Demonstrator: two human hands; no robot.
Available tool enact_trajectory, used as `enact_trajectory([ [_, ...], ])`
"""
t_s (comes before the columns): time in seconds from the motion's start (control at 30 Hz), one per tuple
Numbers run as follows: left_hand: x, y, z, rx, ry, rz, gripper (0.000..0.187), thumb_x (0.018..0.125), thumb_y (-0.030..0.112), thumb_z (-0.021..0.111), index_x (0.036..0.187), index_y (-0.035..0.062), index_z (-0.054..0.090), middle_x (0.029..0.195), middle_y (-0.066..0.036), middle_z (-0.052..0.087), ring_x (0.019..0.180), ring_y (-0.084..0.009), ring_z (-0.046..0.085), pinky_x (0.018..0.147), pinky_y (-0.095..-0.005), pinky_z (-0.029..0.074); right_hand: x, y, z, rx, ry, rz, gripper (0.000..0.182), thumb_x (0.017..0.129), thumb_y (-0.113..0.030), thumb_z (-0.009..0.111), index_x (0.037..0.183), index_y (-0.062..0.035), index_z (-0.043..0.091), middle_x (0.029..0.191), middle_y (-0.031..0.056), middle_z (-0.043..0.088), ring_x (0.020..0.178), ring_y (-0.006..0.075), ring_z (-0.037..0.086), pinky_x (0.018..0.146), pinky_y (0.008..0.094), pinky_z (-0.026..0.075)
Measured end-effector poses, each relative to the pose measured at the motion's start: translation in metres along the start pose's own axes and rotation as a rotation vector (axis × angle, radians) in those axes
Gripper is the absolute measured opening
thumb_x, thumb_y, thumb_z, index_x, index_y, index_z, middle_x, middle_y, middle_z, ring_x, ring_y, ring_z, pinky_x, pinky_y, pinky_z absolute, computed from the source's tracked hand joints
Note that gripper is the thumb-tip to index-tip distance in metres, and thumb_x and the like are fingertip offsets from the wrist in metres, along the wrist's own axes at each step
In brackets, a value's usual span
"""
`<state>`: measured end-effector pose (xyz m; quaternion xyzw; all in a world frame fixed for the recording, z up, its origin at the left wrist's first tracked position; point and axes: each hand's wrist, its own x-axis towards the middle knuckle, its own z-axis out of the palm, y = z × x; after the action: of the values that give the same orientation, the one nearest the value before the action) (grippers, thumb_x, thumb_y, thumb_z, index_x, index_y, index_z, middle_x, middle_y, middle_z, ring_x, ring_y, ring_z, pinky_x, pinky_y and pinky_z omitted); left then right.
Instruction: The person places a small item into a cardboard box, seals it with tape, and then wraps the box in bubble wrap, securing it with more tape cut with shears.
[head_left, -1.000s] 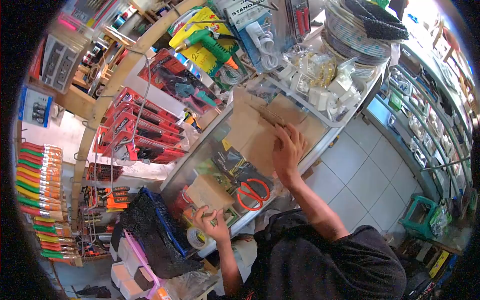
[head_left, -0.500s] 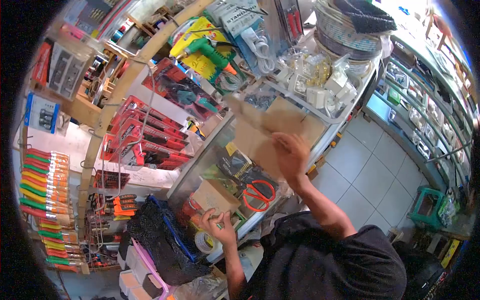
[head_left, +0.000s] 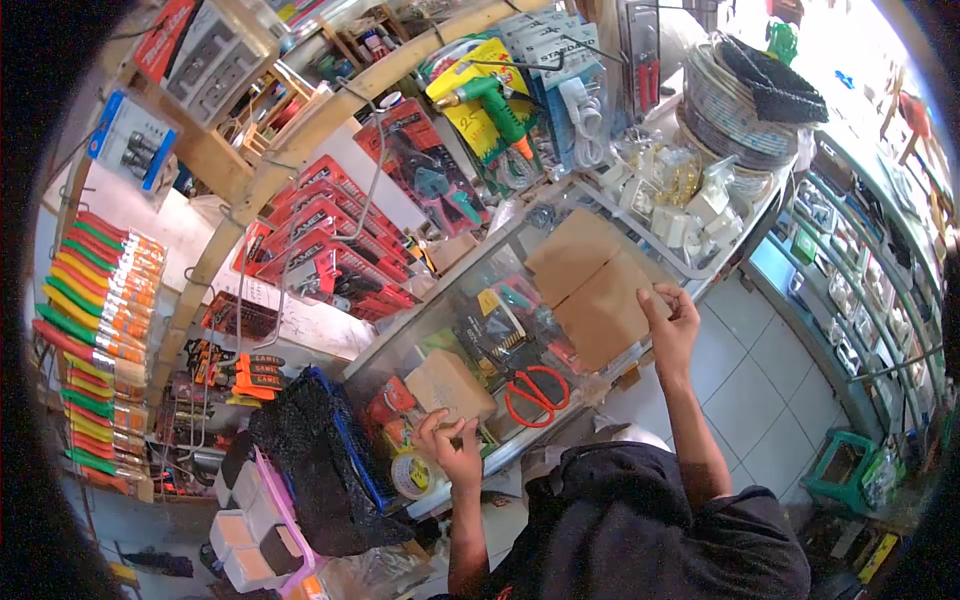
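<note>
A brown folded cardboard piece, with a crease across its middle, lies over the glass counter. My right hand pinches its right edge, thumb on the near face. My left hand hovers by the counter's front edge, fingers loosely bent and thumb apart; nothing clear shows in it. Just beside it are a small cardboard box and a roll of tape. Orange-handled scissors lie on the glass between the two hands, their blades hard to make out.
A clear tray of white electrical fittings and a coil of hose stand beyond the cardboard. Packaged tools and paintbrushes hang at left. A dark mesh-covered basket sits by the counter's near end. Tiled floor lies right.
The cardboard, blurred in motion before, now lies flatter and sharp. My right hand has shifted to its right edge. My left hand remains by the tape; the whole view has swung slightly.
</note>
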<state>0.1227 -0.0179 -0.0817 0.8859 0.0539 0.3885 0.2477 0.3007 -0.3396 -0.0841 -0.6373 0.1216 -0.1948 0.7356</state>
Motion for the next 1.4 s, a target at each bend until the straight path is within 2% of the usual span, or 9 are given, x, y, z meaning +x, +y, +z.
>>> enact_trajectory([
  [0.3, -0.007, 0.004, 0.0, 0.056, 0.028, -0.051, 0.022, 0.086, 0.006, 0.08, 0.1, 0.007, 0.063, 0.127, -0.012, 0.061, 0.125, -0.0375, 0.05, 0.105, -0.0491, 0.04, 0.046, -0.026, 0.01, -0.303, -0.111, -0.113, 0.034, 0.094, -0.021, 0.078, 0.12, -0.0022, 0.067, 0.11, 0.0097, 0.068, 0.096, 0.0154, 0.063, 0.085, 0.0314, 0.05],
  [0.33, -0.009, 0.004, 0.0, 0.058, 0.037, -0.071, 0.022, 0.087, 0.006, 0.079, 0.102, 0.0062, 0.063, 0.129, -0.013, 0.059, 0.126, -0.0378, 0.05, 0.105, -0.0485, 0.041, 0.045, -0.024, 0.008, -0.433, -0.157, -0.294, 0.039, 0.093, -0.022, 0.077, 0.127, -0.0059, 0.066, 0.125, 0.0182, 0.064, 0.112, 0.0288, 0.061, 0.096, 0.0399, 0.049],
  [0.43, -0.015, 0.02, 0.007, -0.031, 0.12, -0.225, 0.024, 0.095, 0.017, 0.074, 0.11, 0.0047, 0.061, 0.142, -0.018, 0.05, 0.132, -0.0376, 0.045, 0.112, -0.0523, 0.034, 0.016, -0.036, 0.006, -0.647, -0.152, -0.584, 0.043, 0.092, -0.021, 0.077, 0.13, -0.0071, 0.064, 0.137, 0.0218, 0.057, 0.128, 0.0401, 0.053, 0.108, 0.0475, 0.042],
  [0.47, -0.019, 0.022, 0.01, -0.018, 0.092, -0.216, 0.051, 0.091, 0.021, 0.081, 0.129, 0.0033, 0.052, 0.15, -0.025, 0.034, 0.137, -0.0421, 0.038, 0.109, -0.0519, 0.038, 0.002, -0.047, 0.01, -0.719, -0.136, -0.579, 0.043, 0.092, -0.021, 0.075, 0.131, -0.0077, 0.063, 0.141, 0.0212, 0.054, 0.136, 0.0428, 0.046, 0.114, 0.0515, 0.036],
  [0.67, -0.017, 0.042, 0.061, 0.09, 0.235, -0.362, 0.087, 0.085, 0.035, 0.086, 0.145, 0.0005, 0.033, 0.148, -0.034, 0.025, 0.14, -0.0507, 0.027, 0.112, -0.0585, 0.03, -0.03, -0.053, 0.03, -0.45, -0.541, -0.456, 0.035, 0.09, -0.011, 0.075, 0.124, -0.0054, 0.065, 0.139, 0.0209, 0.056, 0.132, 0.0399, 0.051, 0.111, 0.048, 0.04],
  [0.9, 0.003, 0.039, 0.029, 0.049, 0.09, -0.539, 0.073, 0.087, 0.02, 0.083, 0.146, 0.0024, 0.044, 0.136, -0.028, 0.042, 0.126, -0.0465, 0.047, 0.11, -0.051, 0.039, -0.051, -0.058, 0.042, -0.292, -0.829, -0.295, 0.03, 0.091, -0.007, 0.074, 0.12, -0.0048, 0.066, 0.134, 0.0186, 0.061, 0.124, 0.0343, 0.059, 0.104, 0.0428, 0.046],
  [1.1, -0.004, 0.027, 0.012, 0.209, -0.024, -0.377, 0.074, 0.089, 0.032, 0.081, 0.152, 0.0088, 0.05, 0.149, -0.037, 0.034, 0.139, -0.0533, 0.039, 0.112, -0.0562, 0.038, -0.065, -0.045, 0.046, -0.252, -0.933, -0.212, 0.027, 0.092, -0.009, 0.074, 0.118, -0.0042, 0.068, 0.128, 0.0178, 0.063, 0.119, 0.0339, 0.062, 0.095, 0.0419, 0.051],
  [1.23, -0.004, 0.029, 0.011, 0.203, -0.016, -0.408, 0.074, 0.09, 0.032, 0.081, 0.151, 0.0082, 0.048, 0.152, -0.031, 0.034, 0.14, -0.0492, 0.041, 0.114, -0.0534, 0.037, -0.068, -0.028, 0.046, -0.279, -1.018, -0.273, 0.028, 0.093, -0.009, 0.072, 0.12, -0.0029, 0.068, 0.133, 0.0172, 0.062, 0.121, 0.0301, 0.062, 0.091, 0.037, 0.053],
  [1.4, -0.004, 0.034, 0.0, 0.212, -0.031, -0.398, 0.069, 0.091, 0.031, 0.08, 0.148, 0.0076, 0.05, 0.153, -0.032, 0.033, 0.143, -0.0508, 0.037, 0.115, -0.0535, 0.036, -0.074, -0.034, 0.049, -0.288, -1.021, -0.307, 0.031, 0.091, -0.018, 0.077, 0.119, -0.0079, 0.069, 0.125, 0.0182, 0.065, 0.118, 0.0374, 0.061, 0.1, 0.0463, 0.048],
])
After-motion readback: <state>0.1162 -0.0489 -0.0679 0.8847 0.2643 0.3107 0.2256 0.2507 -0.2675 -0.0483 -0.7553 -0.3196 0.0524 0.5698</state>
